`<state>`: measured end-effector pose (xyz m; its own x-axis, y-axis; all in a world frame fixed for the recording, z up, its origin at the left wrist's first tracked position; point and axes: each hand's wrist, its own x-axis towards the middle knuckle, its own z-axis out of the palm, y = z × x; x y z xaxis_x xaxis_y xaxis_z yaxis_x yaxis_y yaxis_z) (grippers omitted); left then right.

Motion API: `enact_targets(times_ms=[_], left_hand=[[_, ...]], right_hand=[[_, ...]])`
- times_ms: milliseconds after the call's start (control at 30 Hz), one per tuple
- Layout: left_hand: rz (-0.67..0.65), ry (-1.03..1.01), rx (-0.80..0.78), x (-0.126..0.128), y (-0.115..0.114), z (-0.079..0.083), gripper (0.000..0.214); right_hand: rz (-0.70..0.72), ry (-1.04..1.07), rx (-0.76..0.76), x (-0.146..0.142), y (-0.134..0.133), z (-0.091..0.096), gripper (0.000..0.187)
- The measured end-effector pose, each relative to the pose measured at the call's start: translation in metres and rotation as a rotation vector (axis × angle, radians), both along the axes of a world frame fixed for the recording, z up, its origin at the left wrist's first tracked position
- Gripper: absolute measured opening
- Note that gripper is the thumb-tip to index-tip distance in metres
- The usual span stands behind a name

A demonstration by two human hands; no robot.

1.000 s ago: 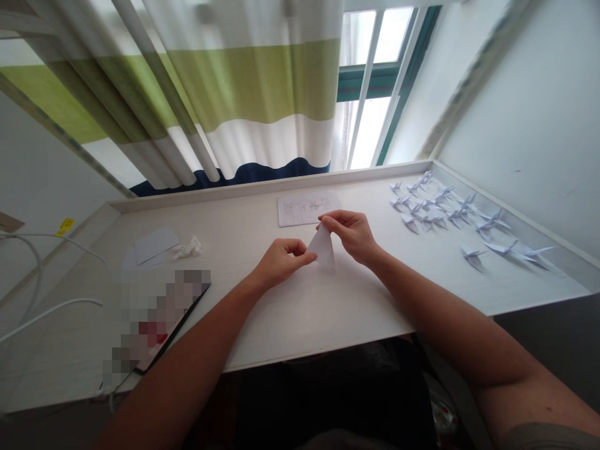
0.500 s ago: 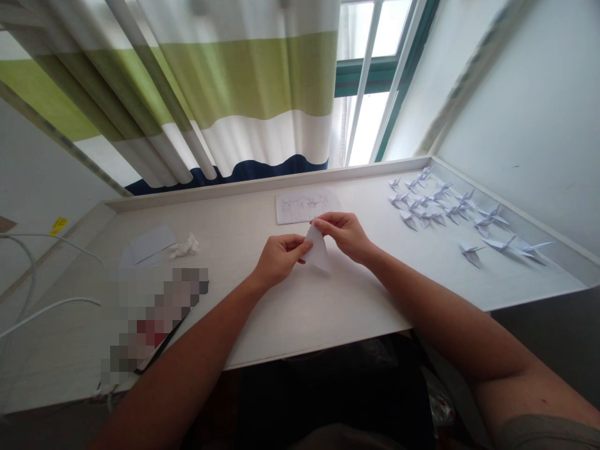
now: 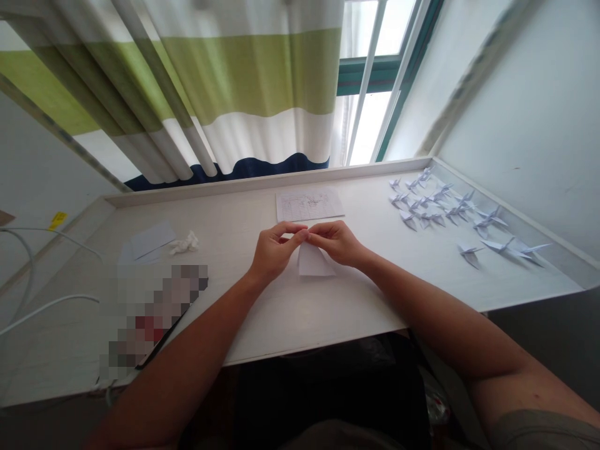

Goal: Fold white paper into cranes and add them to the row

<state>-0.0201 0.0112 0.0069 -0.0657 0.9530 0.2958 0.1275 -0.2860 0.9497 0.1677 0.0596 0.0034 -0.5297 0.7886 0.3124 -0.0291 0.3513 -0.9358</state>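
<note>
A folded piece of white paper (image 3: 315, 262) hangs below my fingertips over the middle of the table, its lower edge spread wider than its top. My left hand (image 3: 276, 249) pinches its upper end from the left, thumb and forefinger pressed together. From the right, my right hand (image 3: 338, 242) pinches the same end, and the fingertips of both hands meet there. The top of the paper is hidden by my fingers. Just beyond my hands lies a printed sheet or booklet (image 3: 309, 204) with lines and small marks.
Several folded paper cranes (image 3: 440, 200) stand at the right of the white table (image 3: 281, 325). To the left are flat white paper sheets (image 3: 152, 240), a crumpled tissue (image 3: 185, 244), a blurred-out flat object (image 3: 162, 319) and white cables (image 3: 51, 306). A raised rim (image 3: 262, 182) runs along the back.
My left hand has moved up from the paper's side to its top, beside my right fingertips. The paper has turned, so its wide edge now faces down toward me.
</note>
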Motion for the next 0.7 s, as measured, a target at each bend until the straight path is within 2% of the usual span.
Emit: enact_targets(times_ms=[100, 400, 700], left_hand=[[0.008, -0.001, 0.030, -0.001, 0.001, 0.000, 0.027], [0.169, -0.003, 0.081, -0.002, 0.003, 0.004, 0.031], [0.296, -0.186, 0.115, -0.005, 0.009, 0.004, 0.034]], right_hand=[[-0.022, -0.026, 0.002, -0.003, -0.003, -0.002, 0.045], [-0.018, -0.029, -0.088, -0.008, -0.008, 0.005, 0.053], [-0.023, -0.037, -0.121, -0.005, -0.008, 0.009, 0.048]])
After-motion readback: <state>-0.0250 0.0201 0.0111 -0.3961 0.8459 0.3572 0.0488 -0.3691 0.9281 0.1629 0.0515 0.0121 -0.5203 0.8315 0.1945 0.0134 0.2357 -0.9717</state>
